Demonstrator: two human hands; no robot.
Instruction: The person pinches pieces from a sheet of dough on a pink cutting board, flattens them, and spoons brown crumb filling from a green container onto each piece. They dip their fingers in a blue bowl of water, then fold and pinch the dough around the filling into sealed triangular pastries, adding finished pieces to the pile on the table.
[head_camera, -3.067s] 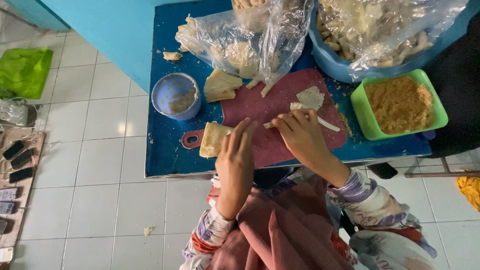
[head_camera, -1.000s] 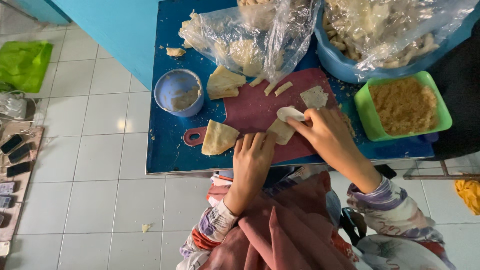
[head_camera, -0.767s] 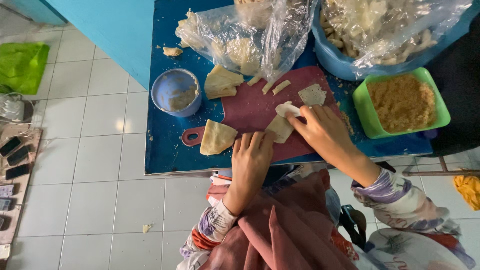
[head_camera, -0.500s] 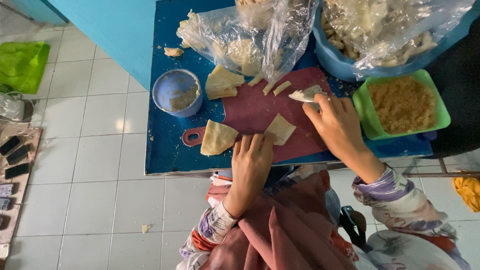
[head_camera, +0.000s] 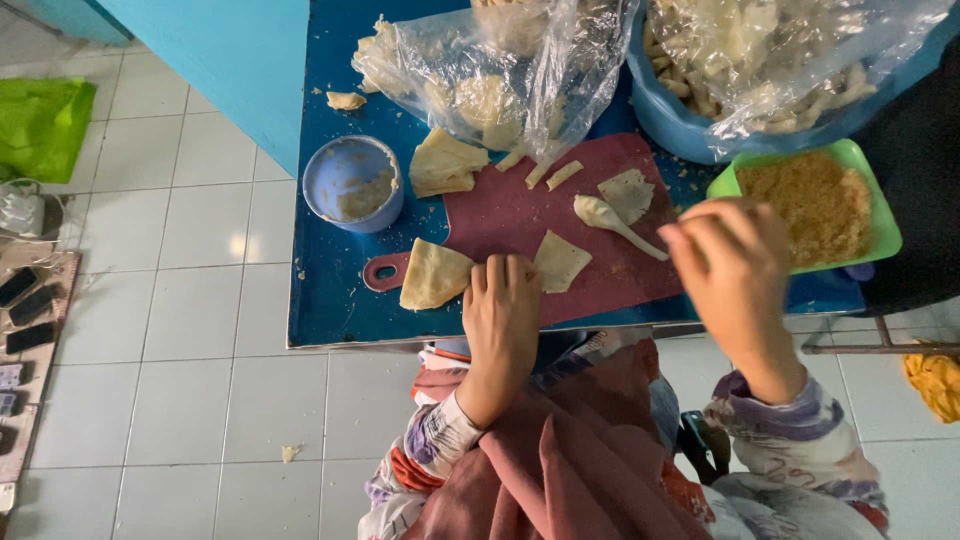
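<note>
White tiled floor (head_camera: 180, 330) (blue table (head_camera: 330, 310))

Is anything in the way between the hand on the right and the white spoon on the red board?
Nothing visible. The right hand hovers just right of the white spoon, which lies on the red cutting board. Only bare board shows between its fingers and the spoon's handle tip. The left hand rests apart, lower down.

Dark red cutting board (head_camera: 520, 215), blue table (head_camera: 330, 300), green tray (head_camera: 880, 215), pale-blue cup (head_camera: 352, 182).
</note>
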